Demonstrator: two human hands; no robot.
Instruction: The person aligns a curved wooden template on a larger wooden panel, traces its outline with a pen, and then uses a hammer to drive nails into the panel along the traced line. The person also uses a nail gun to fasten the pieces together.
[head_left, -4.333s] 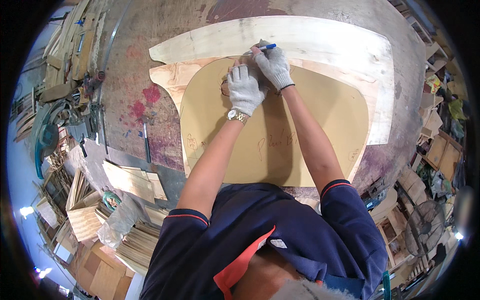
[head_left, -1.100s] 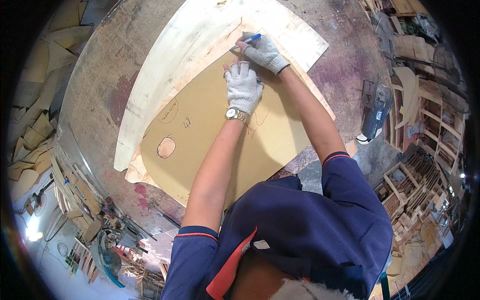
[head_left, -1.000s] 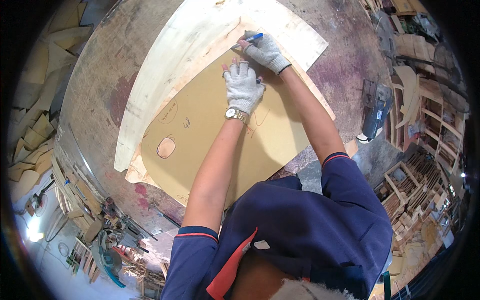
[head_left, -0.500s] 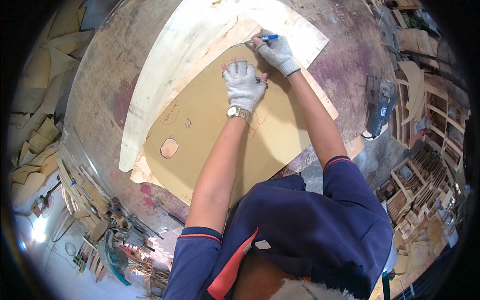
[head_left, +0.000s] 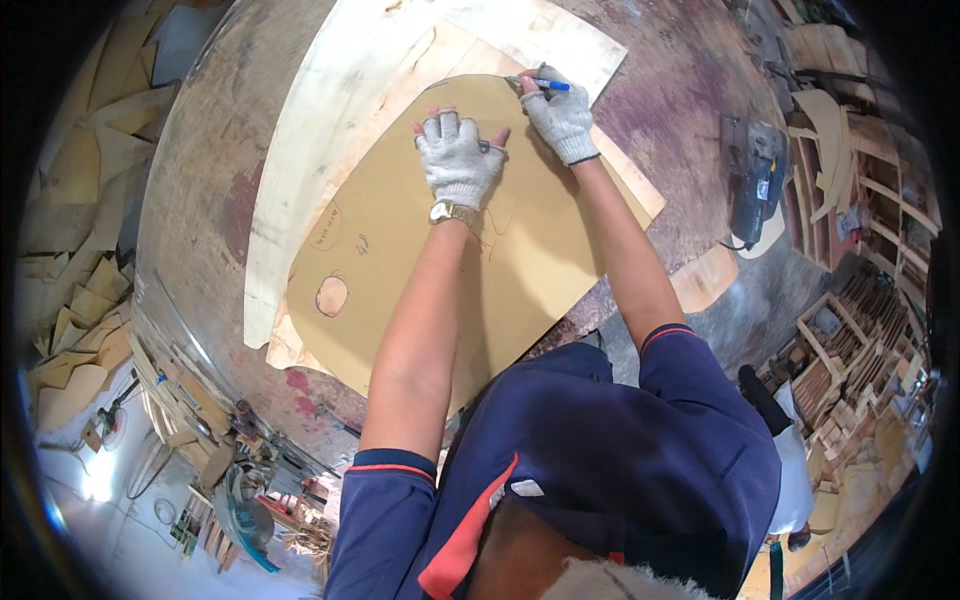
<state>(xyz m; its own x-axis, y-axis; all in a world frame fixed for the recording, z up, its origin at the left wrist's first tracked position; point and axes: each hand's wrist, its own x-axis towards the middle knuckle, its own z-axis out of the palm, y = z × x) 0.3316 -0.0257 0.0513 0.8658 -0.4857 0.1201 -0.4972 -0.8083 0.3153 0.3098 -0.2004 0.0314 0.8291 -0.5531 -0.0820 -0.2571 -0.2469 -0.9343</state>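
Note:
A large tan template board [head_left: 400, 300] with a rounded outline, an oval cut-out and handwritten marks lies on a pale wood sheet [head_left: 618, 165]. My left hand [head_left: 460, 160], in a grey fingerless glove, presses flat on the board with its fingers spread. By its thumb shows a small dark stub [head_left: 485, 146] that I cannot make out. My right hand [head_left: 562, 118], gloved alike, is closed on a blue-ended marker [head_left: 550, 85]. The marker's tip is at the board's far edge, and a dark line runs along that edge farther left.
A longer pale wood sheet [head_left: 300, 190] lies beneath, on a round stained table [head_left: 200, 220]. To the right sits a dark power tool [head_left: 757, 190]. Cut boards [head_left: 75, 330] pile up at left; wooden frames [head_left: 850, 350] stand at right. Someone in light clothing [head_left: 793, 480] is behind me.
My right hand and the marker have moved a little right along the board's far edge. My left hand still presses on the board. The other person has come into view at right.

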